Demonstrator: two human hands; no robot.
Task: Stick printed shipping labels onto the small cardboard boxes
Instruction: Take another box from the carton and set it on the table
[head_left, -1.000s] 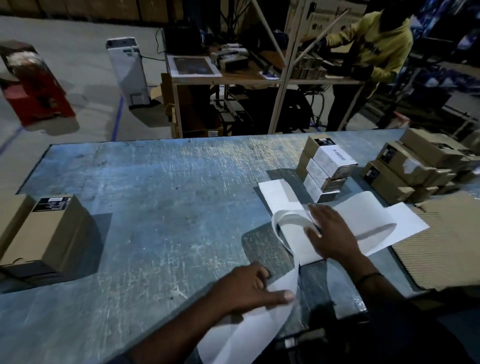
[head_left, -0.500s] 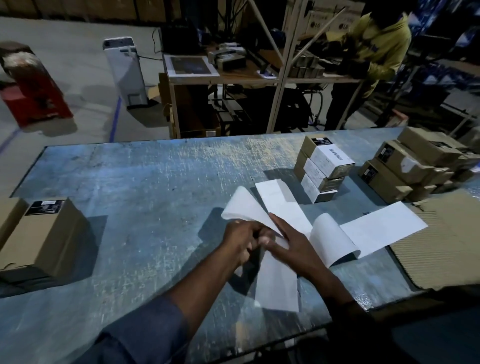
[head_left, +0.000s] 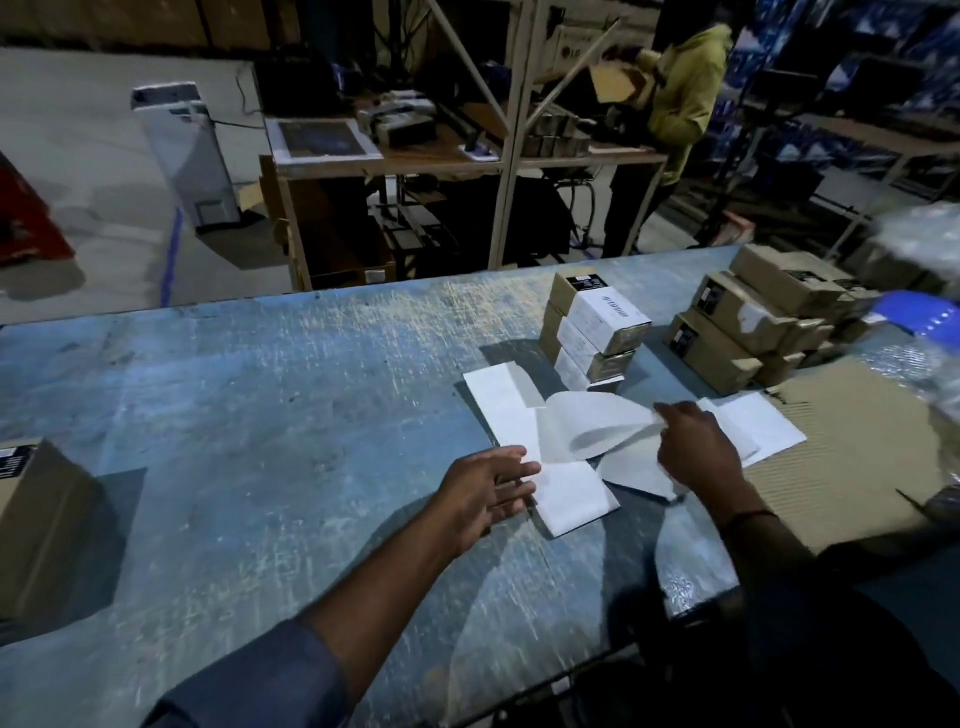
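My right grip (head_left: 696, 457) pinches the free edge of the label strip (head_left: 582, 431) between thumb and fingertips, so the white paper rises in a loose curl at 9 o'clock from it. The rest of the strip lies flat on the table (head_left: 260, 415), one part going to 10 o'clock and one part under my wrist. My left grip (head_left: 483, 493) is spread, with straight relaxed fingers. Its fingertips are at the near left corner of the strip, and I cannot tell if they press it or only hover.

Half a second ago both grips were together on the paper at the middle. Now the left one has let go and the right one has carried the curl toward 3 o'clock. I judge that one label is being separated from the strip, but it is not free yet and no box is in my grip.

At 12 o'clock from the strip stands a stack of three small boxes (head_left: 597, 322) that already carry white labels, just beside the paper. At 2 o'clock is a pile of plain boxes (head_left: 748, 322), which I think still wait for labels. A corrugated sheet (head_left: 857, 457) lies at 3 o'clock, and a large box (head_left: 36, 525) is far at 9 o'clock. Beyond the table a person in yellow (head_left: 685, 104) works at another bench.
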